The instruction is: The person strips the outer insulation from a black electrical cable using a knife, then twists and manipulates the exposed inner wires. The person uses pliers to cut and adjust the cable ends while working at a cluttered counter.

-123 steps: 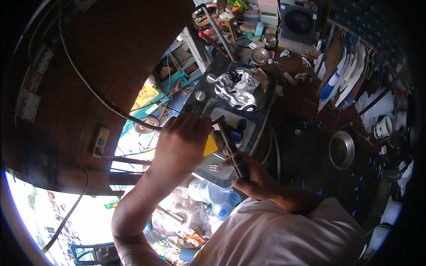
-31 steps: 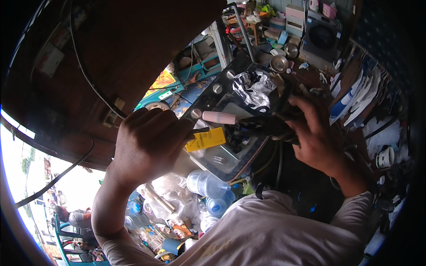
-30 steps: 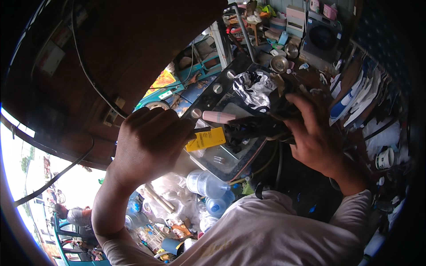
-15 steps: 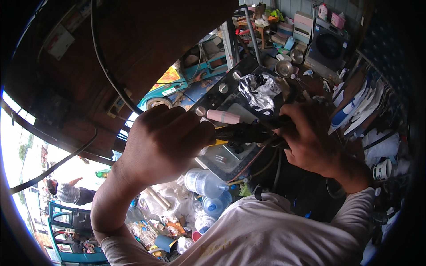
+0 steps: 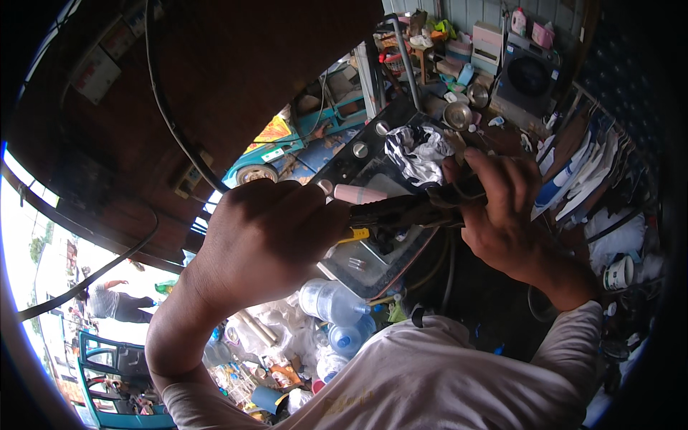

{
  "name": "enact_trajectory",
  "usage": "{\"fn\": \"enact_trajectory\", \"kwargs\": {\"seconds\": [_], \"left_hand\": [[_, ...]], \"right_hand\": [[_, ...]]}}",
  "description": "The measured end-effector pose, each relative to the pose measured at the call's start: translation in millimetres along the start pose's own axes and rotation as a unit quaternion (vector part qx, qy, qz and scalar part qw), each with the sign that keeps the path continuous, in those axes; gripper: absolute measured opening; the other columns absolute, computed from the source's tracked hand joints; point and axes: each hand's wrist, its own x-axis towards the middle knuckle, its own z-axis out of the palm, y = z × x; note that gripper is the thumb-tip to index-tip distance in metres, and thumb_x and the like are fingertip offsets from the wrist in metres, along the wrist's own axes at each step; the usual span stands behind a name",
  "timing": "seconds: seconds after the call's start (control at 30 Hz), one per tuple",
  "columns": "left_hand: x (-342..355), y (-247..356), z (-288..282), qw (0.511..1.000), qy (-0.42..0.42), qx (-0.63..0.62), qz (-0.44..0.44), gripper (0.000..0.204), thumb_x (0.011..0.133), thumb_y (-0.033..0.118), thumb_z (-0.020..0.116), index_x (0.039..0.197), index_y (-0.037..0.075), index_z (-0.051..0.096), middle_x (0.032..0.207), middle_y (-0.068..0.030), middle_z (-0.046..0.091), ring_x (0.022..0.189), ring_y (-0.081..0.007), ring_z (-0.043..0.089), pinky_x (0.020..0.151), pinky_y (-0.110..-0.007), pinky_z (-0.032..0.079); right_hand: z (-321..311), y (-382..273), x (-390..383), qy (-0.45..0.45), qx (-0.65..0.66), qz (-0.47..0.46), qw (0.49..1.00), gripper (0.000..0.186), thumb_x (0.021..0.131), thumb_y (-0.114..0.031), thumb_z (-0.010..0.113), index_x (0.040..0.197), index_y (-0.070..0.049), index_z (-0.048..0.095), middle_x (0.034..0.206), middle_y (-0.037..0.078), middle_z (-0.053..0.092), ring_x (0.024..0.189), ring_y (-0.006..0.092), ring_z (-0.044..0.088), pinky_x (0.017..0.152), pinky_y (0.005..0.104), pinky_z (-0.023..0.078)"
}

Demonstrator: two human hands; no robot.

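Observation:
My left hand [image 5: 269, 233] is closed in a fist around the left end of a dark, elongated object [image 5: 401, 213], whose exact kind I cannot make out. At its right end, my right hand [image 5: 505, 208] grips it with bent fingers, the index finger raised higher. The object spans level between both hands, above a dark glass-topped surface [image 5: 380, 276]. Below it on that surface shows a yellow strip-like piece [image 5: 355, 235], partly hidden by my left hand. Just behind lies a pink cylinder [image 5: 360, 193], and farther back a crumpled white-and-black cloth [image 5: 419, 154].
A dark brown panel [image 5: 236, 64] with a hanging black cable [image 5: 168, 107] fills the upper left. Large clear water bottles [image 5: 333, 301] lie below the surface. A front-loading washing machine [image 5: 529, 75] stands far right, clothes [image 5: 573, 172] hang nearer. Another person [image 5: 115, 301] is outside, left.
My right hand has shifted slightly upward and its fingers have lifted and loosened somewhat. My left fist stays nearly in place. The person outside has moved a little.

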Motion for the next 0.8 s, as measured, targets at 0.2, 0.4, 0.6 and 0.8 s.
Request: {"fn": "enact_trajectory", "kwargs": {"seconds": [0.2, 0.4, 0.6, 0.8], "left_hand": [[3, 0, -3, 0.999, -0.006, -0.032, -0.015, 0.014, 0.073, 0.011, 0.073, 0.082, 0.006, 0.063, 0.060, -0.0024, 0.049, 0.051, -0.0173, 0.051, 0.046, -0.031, 0.038], [5, 0, -8, 1.000, 0.002, -0.025, -0.017, 0.013, 0.072, 0.010, 0.072, 0.081, 0.007, 0.064, 0.060, -0.0028, 0.050, 0.051, -0.0179, 0.052, 0.045, -0.032, 0.039], [5, 9, -7, 0.999, -0.008, -0.035, -0.010, 0.011, 0.072, 0.011, 0.071, 0.080, 0.008, 0.065, 0.058, -0.0017, 0.049, 0.051, -0.0173, 0.053, 0.044, -0.030, 0.041], [6, 17, 15, 1.000, -0.010, -0.019, 0.018, 0.014, 0.071, 0.013, 0.071, 0.082, 0.007, 0.065, 0.062, -0.0025, 0.054, 0.051, -0.0166, 0.055, 0.043, -0.032, 0.042]], "right_hand": [[7, 6, 6, 0.047, -0.007, -0.019, 0.999, 0.031, 0.080, -0.017, 0.063, 0.109, -0.011, 0.071, 0.134, 0.006, 0.041, 0.120, 0.0253, 0.037, 0.096, 0.0505, 0.028], [3, 12, 15, 0.050, -0.044, -0.041, 0.997, 0.030, 0.083, -0.016, 0.063, 0.112, -0.011, 0.070, 0.118, 0.004, 0.043, 0.109, 0.0242, 0.043, 0.091, 0.0474, 0.034], [5, 25, 6, 0.052, 0.007, -0.060, 0.997, 0.031, 0.083, -0.016, 0.063, 0.114, -0.013, 0.068, 0.111, 0.003, 0.045, 0.099, 0.0240, 0.047, 0.082, 0.0442, 0.039], [-4, 18, -32, -0.072, 0.054, 0.013, 0.996, 0.047, 0.069, -0.009, 0.070, 0.115, -0.013, 0.067, 0.118, 0.006, 0.046, 0.103, 0.0258, 0.047, 0.087, 0.0412, 0.039]]}}
